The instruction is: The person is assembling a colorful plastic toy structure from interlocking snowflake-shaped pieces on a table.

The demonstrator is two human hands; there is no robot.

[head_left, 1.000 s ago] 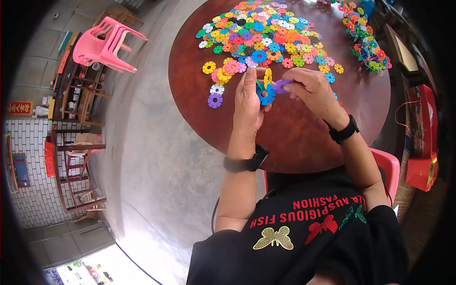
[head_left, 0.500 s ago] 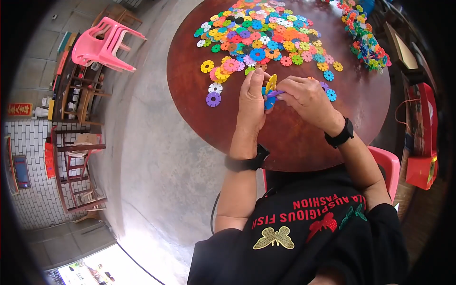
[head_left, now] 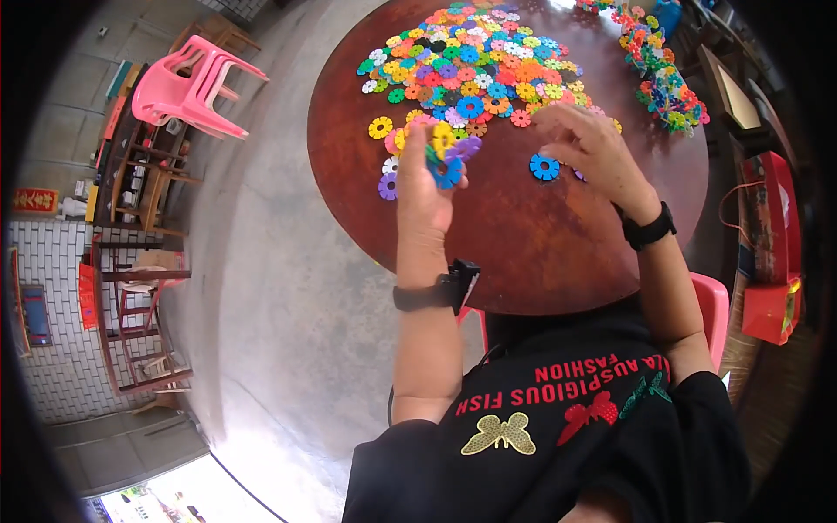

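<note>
My left hand (head_left: pixel 422 202) is raised above the near part of the round table, closed on a small cluster of joined notched plastic discs. A yellow disc (head_left: pixel 443 137), a purple disc (head_left: pixel 464 149) and a blue disc (head_left: pixel 448 173) show in it, with some green behind. To its right, my right hand (head_left: pixel 602 155) has its thumb and fingers bent around the edge of another blue disc (head_left: pixel 545 166), which looks pinched at its upper right rim. The two hands are well apart. Another purple disc (head_left: pixel 580 174) lies partly hidden beneath my right hand.
A wide pile of colourful discs (head_left: pixel 471 78) covers the far part of the dark red table (head_left: pixel 523 261). Linked disc strings (head_left: pixel 667 83) lie at the far right. Pink stacked chairs (head_left: pixel 187 87) stand on the left, a red bag (head_left: pixel 776 218) on the right.
My hands have separated: the left moved left with the joined cluster, the right let go of it and moved right. A blue disc now shows at the right fingertips.
</note>
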